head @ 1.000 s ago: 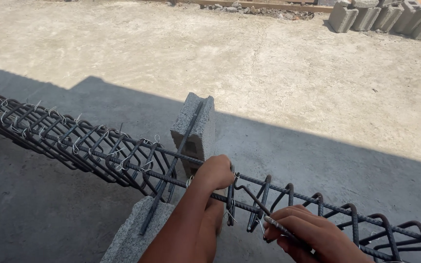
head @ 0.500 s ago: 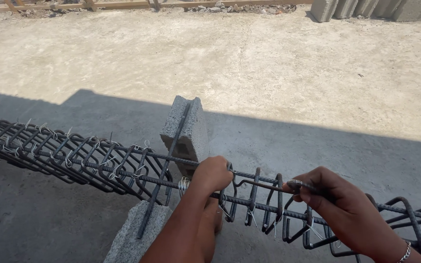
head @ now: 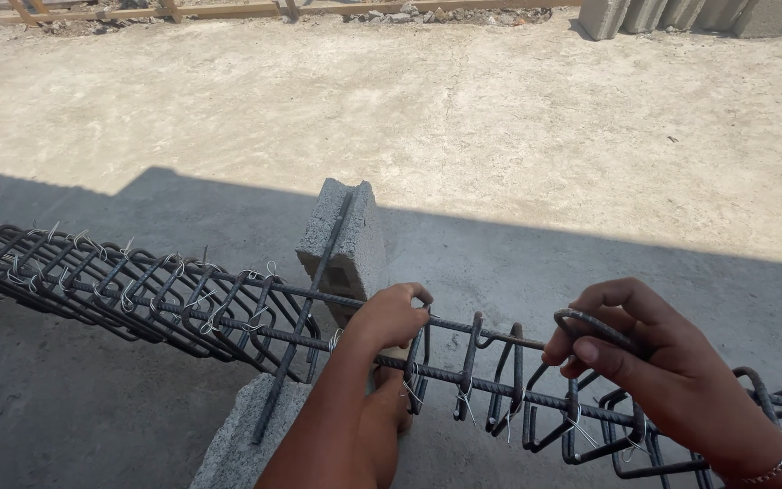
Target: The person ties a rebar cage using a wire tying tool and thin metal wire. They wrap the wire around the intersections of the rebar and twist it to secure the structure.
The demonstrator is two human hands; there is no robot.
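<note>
From the head view, my left hand (head: 391, 312) gripped the long bars of the rebar cage (head: 228, 308), which lay across two concrete blocks (head: 346, 240) on the shaded slab (head: 500, 263). My right hand (head: 644, 358) pinched the top of one stirrup (head: 590, 326), fingers closed round it. The cage ran off the frame's left and right edges; beyond it the sunlit ground (head: 409, 109) lay open up to a block row (head: 708, 14). Half a second before, my right hand sat lower and closer to the left one; it had since lifted onto that stirrup.
</note>
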